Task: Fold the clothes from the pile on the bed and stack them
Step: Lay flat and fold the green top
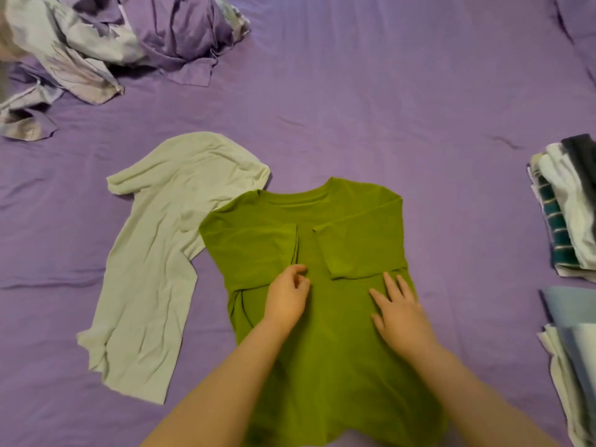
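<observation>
Green T-shirt (322,317) laid flat on purple bed sheet (387,91), centre to lower centre of frame, collar toward top, hem toward bottom edge between the forearms. Long axis running straight up and down the frame, in line with the arms. Both sleeves already turned inward, meeting near mid-chest. Left hand (285,296) resting on cloth just below left sleeve fold, fingers loosely curled, pinching nothing that can be made out. Right hand (400,311) flat on cloth below right sleeve fold, fingers spread and straight. Both hands about level, mid-length of shirt; neither clearly nearer the hem. Likely next: lengthwise fold, hem up toward collar. Pale green shirt (154,269) spread at left, partly under the green one. Unfolded pile (96,43) upper left. Folded stacks (571,214) right edge.
</observation>
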Demonstrator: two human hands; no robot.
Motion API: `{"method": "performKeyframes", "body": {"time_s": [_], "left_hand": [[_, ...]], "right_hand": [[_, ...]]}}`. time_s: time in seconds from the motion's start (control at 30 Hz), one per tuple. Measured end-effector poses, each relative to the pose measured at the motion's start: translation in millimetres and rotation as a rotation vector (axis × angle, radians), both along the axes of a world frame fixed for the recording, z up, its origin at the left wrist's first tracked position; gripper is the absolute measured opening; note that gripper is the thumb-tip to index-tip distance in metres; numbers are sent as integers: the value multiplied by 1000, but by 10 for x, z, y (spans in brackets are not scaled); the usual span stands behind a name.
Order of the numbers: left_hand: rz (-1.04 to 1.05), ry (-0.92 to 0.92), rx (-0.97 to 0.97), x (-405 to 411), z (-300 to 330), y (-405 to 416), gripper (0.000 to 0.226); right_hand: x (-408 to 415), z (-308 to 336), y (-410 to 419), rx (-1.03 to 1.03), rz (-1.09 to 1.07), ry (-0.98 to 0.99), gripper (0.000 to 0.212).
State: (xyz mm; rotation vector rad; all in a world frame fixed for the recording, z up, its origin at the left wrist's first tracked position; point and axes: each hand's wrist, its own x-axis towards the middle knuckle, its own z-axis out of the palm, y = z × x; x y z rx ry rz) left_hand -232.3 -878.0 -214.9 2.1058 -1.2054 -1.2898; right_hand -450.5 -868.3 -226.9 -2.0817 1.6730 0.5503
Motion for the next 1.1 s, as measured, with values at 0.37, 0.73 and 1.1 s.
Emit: {"method": "performKeyframes", "body": {"time_s": [0.37,0.73,1.1], "left_hand": [[-303,-410,-28,466,65,1367,46],[384,250,189,696,144,1977,40],[264,414,119,506,674,2730,19]], "right_hand": [[446,137,1126,61,-6,-10,64],[835,117,1704,107,113,-157,58],[758,554,2091,5,180,-307,57]]}}
